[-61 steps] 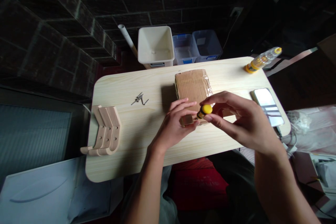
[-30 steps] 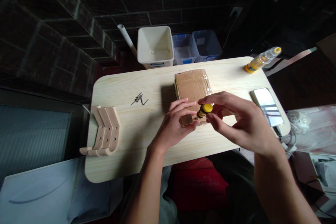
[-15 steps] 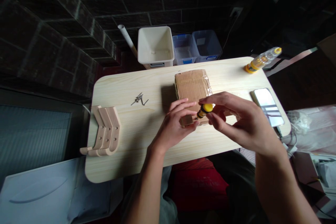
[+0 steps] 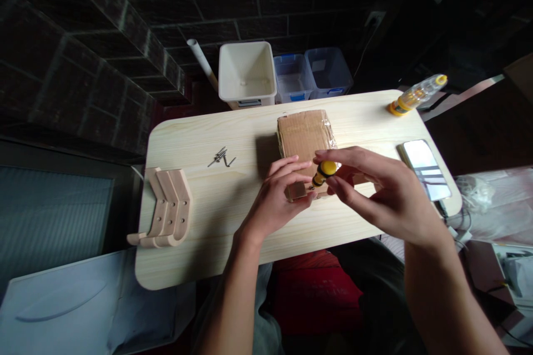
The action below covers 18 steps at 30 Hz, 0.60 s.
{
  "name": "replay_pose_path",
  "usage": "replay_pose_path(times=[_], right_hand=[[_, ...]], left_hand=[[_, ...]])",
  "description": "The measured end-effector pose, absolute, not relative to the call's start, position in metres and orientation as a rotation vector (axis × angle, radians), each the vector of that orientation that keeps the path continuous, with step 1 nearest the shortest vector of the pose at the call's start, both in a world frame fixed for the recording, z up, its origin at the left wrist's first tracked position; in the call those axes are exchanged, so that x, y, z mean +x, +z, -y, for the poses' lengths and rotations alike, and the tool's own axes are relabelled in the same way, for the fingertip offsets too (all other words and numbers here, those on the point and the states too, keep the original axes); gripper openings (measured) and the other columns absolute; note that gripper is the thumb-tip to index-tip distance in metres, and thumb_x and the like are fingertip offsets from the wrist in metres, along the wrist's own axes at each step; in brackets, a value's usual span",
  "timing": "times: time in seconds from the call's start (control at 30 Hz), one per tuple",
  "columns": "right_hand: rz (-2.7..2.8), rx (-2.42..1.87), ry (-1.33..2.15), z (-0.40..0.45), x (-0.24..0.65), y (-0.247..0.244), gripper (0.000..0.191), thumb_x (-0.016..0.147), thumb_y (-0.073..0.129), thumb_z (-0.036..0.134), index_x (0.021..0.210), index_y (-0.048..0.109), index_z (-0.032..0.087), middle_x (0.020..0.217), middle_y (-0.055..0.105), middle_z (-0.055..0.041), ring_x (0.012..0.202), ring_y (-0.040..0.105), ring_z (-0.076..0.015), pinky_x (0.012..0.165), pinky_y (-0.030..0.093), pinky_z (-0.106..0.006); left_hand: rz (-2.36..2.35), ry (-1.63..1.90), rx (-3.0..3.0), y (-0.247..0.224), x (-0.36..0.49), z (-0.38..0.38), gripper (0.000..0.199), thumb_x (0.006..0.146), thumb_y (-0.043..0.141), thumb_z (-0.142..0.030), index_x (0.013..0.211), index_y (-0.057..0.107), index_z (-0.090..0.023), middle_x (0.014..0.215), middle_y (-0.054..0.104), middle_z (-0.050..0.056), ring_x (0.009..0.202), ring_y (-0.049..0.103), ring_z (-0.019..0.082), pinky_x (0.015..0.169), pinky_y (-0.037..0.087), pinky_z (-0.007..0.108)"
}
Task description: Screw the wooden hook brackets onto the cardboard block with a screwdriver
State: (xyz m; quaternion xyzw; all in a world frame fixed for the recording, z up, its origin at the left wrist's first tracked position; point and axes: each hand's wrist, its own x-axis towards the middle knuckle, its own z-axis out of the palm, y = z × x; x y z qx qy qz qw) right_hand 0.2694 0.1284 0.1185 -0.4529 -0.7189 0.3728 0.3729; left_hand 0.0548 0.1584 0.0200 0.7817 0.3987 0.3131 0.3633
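A short yellow-and-black screwdriver (image 4: 327, 170) is pinched between the thumb and forefinger of my right hand (image 4: 381, 194), its handle end facing up toward me. Its lower end meets a small wooden piece (image 4: 297, 191) at the near side of the cardboard box (image 4: 303, 132). Around that wooden piece close the fingers and thumb of my left hand (image 4: 277, 199), bracing it against the box. Fingers hide most of the piece, and the screwdriver's tip is too small to make out. Several dark screws (image 4: 221, 157) lie in a loose pile left of the box.
Several curved wooden hooks (image 4: 170, 208) with drilled holes lie together at the table's left end. On the right are a phone (image 4: 427, 169) and a clear bottle-shaped case with yellow ends (image 4: 418, 94). Plastic bins (image 4: 247, 72) stand beyond the far edge of the table (image 4: 200, 127).
My right fingers and the screwdriver handle have shifted and turned very slightly. My left hand, the box and the other things stay where they were.
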Motion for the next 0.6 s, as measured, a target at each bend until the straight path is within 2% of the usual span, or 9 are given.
replay_pose_path(times=[0.17,0.37,0.53,0.6], right_hand=[[1.893,-1.137,0.889,-0.129,0.269,0.120,0.030,0.099,0.069,0.022,0.128,0.073,0.027,0.122,0.073,-0.0093,0.085,0.070,-0.0179,0.070,0.060,-0.030],[2.137,-1.184,0.789,-0.136,0.265,0.140,0.027,0.099,0.066,0.020,0.124,0.071,0.026,0.115,0.072,-0.0062,0.077,0.069,-0.0160,0.068,0.058,-0.030],[2.691,-0.951,0.379,-0.161,0.262,0.163,0.024,0.095,0.065,0.013,0.113,0.075,0.024,0.101,0.075,-0.0048,0.075,0.068,-0.0178,0.062,0.049,-0.030],[2.916,-0.834,0.188,-0.170,0.261,0.171,0.023,0.093,0.065,0.010,0.110,0.075,0.021,0.086,0.071,-0.0024,0.063,0.061,-0.0143,0.056,0.040,-0.030]], left_hand=[[-1.022,0.827,2.010,0.020,0.055,-0.158,0.017,0.090,0.079,-0.033,0.105,0.075,-0.025,0.135,0.072,0.008,0.143,0.051,0.029,0.116,0.050,0.052],[-1.024,0.803,1.995,0.023,0.055,-0.157,0.014,0.090,0.077,-0.028,0.103,0.076,-0.023,0.132,0.073,0.008,0.142,0.051,0.030,0.115,0.050,0.051],[-1.047,0.812,2.031,0.019,0.056,-0.157,0.013,0.089,0.078,-0.026,0.101,0.075,-0.022,0.131,0.072,0.008,0.137,0.054,0.031,0.113,0.052,0.049],[-1.040,0.834,2.055,0.018,0.057,-0.157,0.012,0.088,0.079,-0.026,0.098,0.075,-0.022,0.130,0.072,0.008,0.137,0.055,0.030,0.112,0.052,0.048]])
